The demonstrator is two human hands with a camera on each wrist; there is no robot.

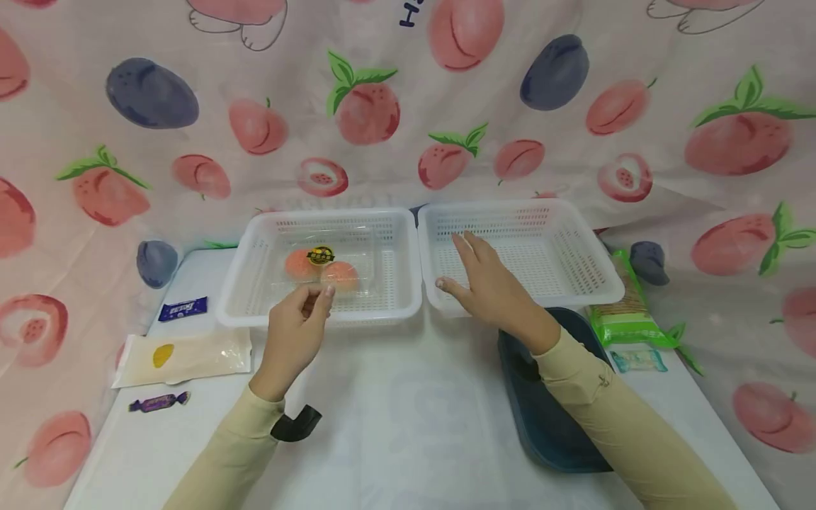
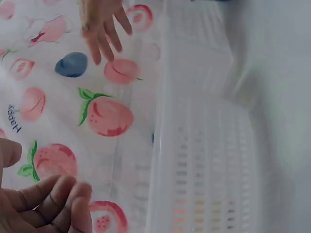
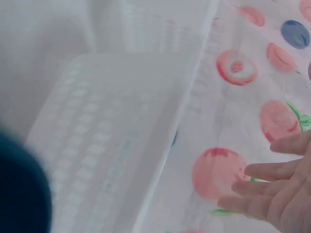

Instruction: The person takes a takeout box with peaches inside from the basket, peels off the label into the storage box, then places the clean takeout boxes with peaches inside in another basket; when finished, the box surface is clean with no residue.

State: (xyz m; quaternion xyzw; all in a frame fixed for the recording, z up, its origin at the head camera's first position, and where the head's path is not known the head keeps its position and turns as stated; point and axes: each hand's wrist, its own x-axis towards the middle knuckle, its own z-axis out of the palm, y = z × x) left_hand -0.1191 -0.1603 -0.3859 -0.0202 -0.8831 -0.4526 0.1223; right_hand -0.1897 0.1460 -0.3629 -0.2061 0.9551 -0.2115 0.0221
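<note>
My left hand [image 1: 295,338] hovers at the front rim of the left white plastic basket [image 1: 251,248]. Its fingers curl loosely and, in the left wrist view, the thumb stands apart from them with nothing held between. Inside that basket lies a clear plastic box [image 1: 360,244] with a dark and yellow sticker, holding two round orange pieces [image 1: 340,275] of unclear kind. Above the right white basket [image 1: 574,255], my right hand [image 1: 494,283] spreads its straight fingers and holds nothing. The right wrist view shows those fingers extended too.
At left lie a blue wrapped snack [image 1: 183,309], a pale flat packet [image 1: 204,354] and a purple twist-wrapped candy [image 1: 159,402]. Under my right forearm is a dark blue tray [image 1: 535,425]. Beyond it sit a green bag [image 1: 627,312] and a small teal packet [image 1: 639,360]. Fruit-print cloth hangs behind.
</note>
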